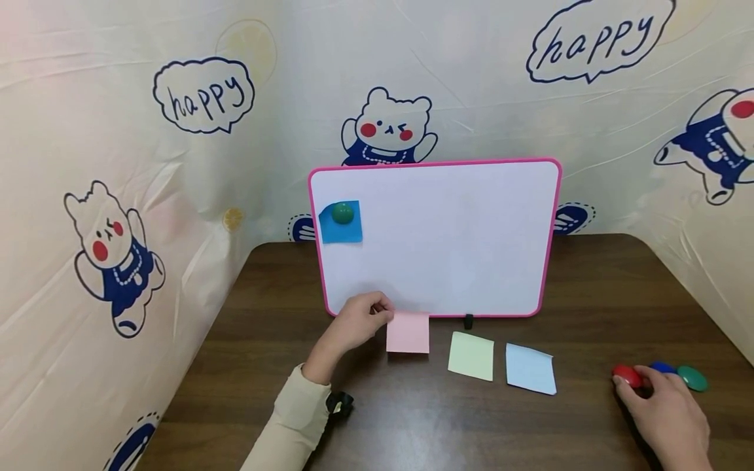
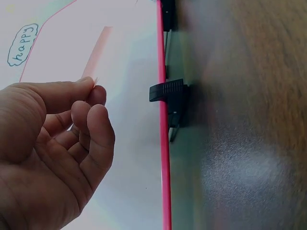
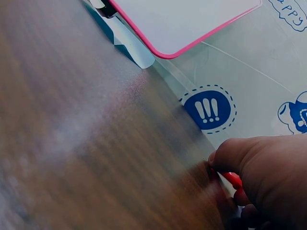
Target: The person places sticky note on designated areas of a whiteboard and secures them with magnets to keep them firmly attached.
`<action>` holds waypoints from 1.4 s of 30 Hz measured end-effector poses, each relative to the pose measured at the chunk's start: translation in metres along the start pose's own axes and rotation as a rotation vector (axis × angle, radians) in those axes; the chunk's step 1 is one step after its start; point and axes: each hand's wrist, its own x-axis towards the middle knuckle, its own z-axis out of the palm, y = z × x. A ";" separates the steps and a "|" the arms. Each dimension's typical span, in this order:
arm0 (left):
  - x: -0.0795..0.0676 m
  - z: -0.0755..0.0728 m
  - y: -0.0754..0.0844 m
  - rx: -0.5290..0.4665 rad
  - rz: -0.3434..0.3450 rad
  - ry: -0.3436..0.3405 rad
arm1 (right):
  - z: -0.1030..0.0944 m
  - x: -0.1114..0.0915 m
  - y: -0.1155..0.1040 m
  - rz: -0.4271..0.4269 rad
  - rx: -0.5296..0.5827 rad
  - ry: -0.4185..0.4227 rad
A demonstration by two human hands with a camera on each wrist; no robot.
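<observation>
My left hand [image 1: 360, 320] pinches a pink sticky note [image 1: 408, 332] by its upper left corner, just in front of the whiteboard's lower edge. In the left wrist view, the thumb and index finger of the left hand [image 2: 62, 129] grip the note [image 2: 98, 50], which appears edge-on. At the right of the table my right hand [image 1: 671, 409] holds a round red magnet [image 1: 628, 375] between thumb and fingers. A blue magnet [image 1: 663, 367] and a green magnet [image 1: 692, 378] lie just beyond that hand. The right wrist view shows only a sliver of the red magnet [image 3: 233, 180].
A pink-framed whiteboard [image 1: 448, 242] stands at the back, with a blue note [image 1: 341, 232] under a green magnet [image 1: 343, 213] at its upper left. Green [image 1: 471, 356] and light blue [image 1: 530, 368] notes lie on the wooden table [image 1: 424, 425]. A black clip [image 1: 468, 321] sits at the board's base.
</observation>
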 end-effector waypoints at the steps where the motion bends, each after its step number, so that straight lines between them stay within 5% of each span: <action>1: 0.000 -0.001 0.000 -0.001 -0.001 0.010 | 0.000 0.000 0.000 0.000 0.000 0.001; 26: 0.004 -0.013 0.006 -0.076 -0.029 0.230 | -0.001 -0.001 -0.002 -0.018 0.004 0.029; 42: 0.013 -0.028 0.015 -0.113 0.035 0.350 | 0.000 0.006 0.008 -0.042 0.021 -0.001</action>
